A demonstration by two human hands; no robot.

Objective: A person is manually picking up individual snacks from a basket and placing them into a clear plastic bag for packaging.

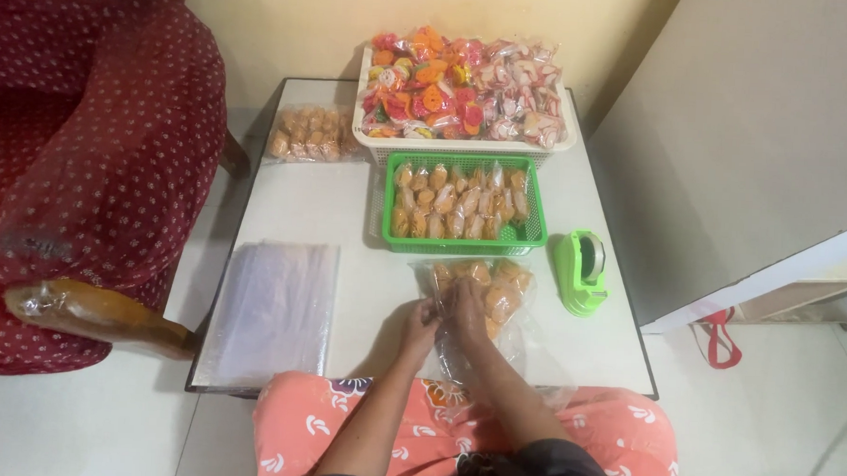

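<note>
My left hand (420, 325) and right hand (466, 306) pinch the clear snack bag (483, 293) just ahead of them: light, crinkly, slippery film, brittle contents; I judge the neck the safest hold.

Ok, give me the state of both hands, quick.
Left hand: closed, pinching the clear bag of snacks at its near end.
Right hand: closed on the same bag, beside the left.
</note>
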